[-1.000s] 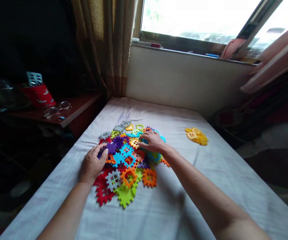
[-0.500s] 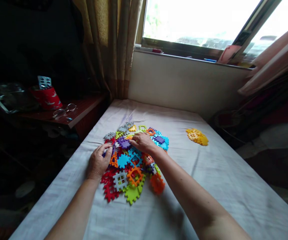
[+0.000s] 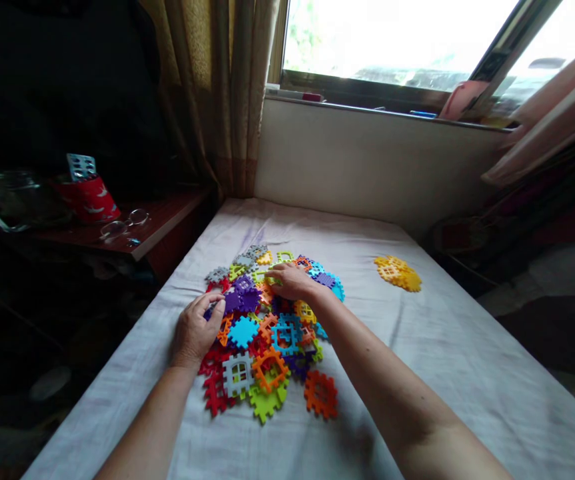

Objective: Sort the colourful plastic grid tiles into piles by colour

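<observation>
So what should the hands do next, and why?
Perhaps the right hand could pick up the yellow plastic window piece nearby: it lies in the multicoloured pile, while the separate heap looks all yellow.

We classify this location as a home, most likely a bedroom. Reference item: the bed [image 3: 447, 373], fitted with a pale, creased sheet and carrying colourful plastic pieces [image 3: 243, 331]. Beyond its far end we identify a window [image 3: 377, 40] above a plain wall [image 3: 337, 153], with a patterned curtain [image 3: 240, 100]. Left of the bed, a brown wooden stand [image 3: 167, 217] supports eyeglasses [image 3: 113, 231] and a red container [image 3: 94, 200]. Right of the bed: pink fabric [image 3: 547, 133], hanging.
</observation>
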A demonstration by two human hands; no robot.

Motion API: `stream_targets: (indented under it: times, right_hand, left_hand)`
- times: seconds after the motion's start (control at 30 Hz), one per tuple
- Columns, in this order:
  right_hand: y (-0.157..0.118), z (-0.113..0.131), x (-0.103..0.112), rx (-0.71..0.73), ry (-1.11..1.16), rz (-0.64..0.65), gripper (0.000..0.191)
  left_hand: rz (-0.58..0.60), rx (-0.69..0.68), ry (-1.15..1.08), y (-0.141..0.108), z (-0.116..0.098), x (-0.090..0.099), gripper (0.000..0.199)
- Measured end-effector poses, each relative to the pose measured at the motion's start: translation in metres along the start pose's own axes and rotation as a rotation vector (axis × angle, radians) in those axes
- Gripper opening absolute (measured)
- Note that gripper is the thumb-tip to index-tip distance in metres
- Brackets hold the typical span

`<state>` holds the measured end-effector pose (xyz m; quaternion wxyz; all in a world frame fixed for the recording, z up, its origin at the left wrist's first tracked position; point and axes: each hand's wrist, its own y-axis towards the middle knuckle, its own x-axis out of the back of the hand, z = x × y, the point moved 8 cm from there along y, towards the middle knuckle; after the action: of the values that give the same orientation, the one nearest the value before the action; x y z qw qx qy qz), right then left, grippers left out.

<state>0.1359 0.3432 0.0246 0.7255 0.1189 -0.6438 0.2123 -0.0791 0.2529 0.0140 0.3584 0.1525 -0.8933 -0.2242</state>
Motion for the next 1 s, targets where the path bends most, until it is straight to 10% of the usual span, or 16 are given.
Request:
stream_targets:
  times: [0.67, 1.0]
  right_hand:
    - [-0.005, -0.002, -0.008, 0.101, 0.069, -0.032, 0.029]
    - [-0.012, -0.044, 0.021, -0.162, 0.32, -0.289, 0.013]
  left_hand:
    - [-0.001, -0.001, -0.01, -0.001, 0.001, -0.001, 0.031]
    - [-0.013, 0.002, -0.033, 0.001, 0.002, 0.0, 0.031]
